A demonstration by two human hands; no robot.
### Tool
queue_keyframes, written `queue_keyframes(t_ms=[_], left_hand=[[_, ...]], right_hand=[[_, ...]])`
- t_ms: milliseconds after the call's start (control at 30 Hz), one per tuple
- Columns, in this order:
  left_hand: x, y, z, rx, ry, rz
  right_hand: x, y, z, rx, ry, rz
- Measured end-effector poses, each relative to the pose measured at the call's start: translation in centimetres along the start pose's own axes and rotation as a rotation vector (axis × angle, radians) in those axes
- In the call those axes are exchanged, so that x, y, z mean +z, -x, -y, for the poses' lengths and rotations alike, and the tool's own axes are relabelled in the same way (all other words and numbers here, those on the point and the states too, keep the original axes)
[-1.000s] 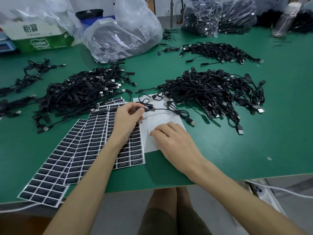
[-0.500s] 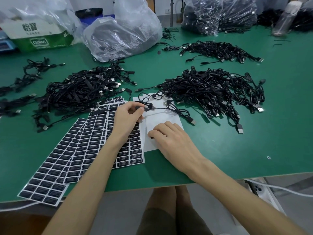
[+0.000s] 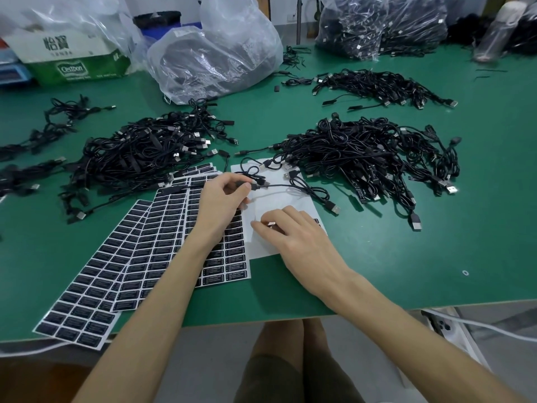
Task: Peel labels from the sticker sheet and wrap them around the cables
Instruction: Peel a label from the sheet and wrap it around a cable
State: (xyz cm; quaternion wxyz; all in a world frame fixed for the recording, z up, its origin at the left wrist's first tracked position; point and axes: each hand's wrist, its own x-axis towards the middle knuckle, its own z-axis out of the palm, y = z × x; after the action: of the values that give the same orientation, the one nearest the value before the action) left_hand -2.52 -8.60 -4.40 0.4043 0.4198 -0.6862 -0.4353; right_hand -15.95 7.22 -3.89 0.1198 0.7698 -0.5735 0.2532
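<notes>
My left hand (image 3: 220, 202) pinches one black cable (image 3: 305, 189) near its small plug, just above a mostly bare white sticker sheet (image 3: 261, 242). The cable's USB end (image 3: 334, 209) lies on the table to the right. My right hand (image 3: 293, 231) rests on that white sheet, fingertips curled at a dark label (image 3: 271, 226) at the sheet's right side; the label is mostly hidden by the fingers. Several full sheets of black labels (image 3: 162, 237) fan out under my left forearm.
A heap of black cables (image 3: 369, 152) lies right of the sheet, another heap (image 3: 139, 152) to the left, a third (image 3: 374, 85) farther back. Plastic bags (image 3: 215, 53), a cardboard box (image 3: 72, 56) and a bottle (image 3: 497, 30) line the far edge. The green table's (image 3: 436, 271) front edge is close to me.
My right hand's fingertips have curled in slightly on the white sheet, showing a dark label under them. My left hand keeps the cable in the same place.
</notes>
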Motion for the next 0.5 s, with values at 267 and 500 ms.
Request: queue_keyframes(t_ms=[267,500], left_hand=[[0.07,0.05,-0.12,0.001,-0.007,0.006],[0.08,0.23,-0.51,-0.004,-0.021,0.007]], right_hand=[[0.37,0.02,-0.09,-0.009,-0.029,0.065],[0.67,-0.10,-0.03,0.050,-0.106,0.106]])
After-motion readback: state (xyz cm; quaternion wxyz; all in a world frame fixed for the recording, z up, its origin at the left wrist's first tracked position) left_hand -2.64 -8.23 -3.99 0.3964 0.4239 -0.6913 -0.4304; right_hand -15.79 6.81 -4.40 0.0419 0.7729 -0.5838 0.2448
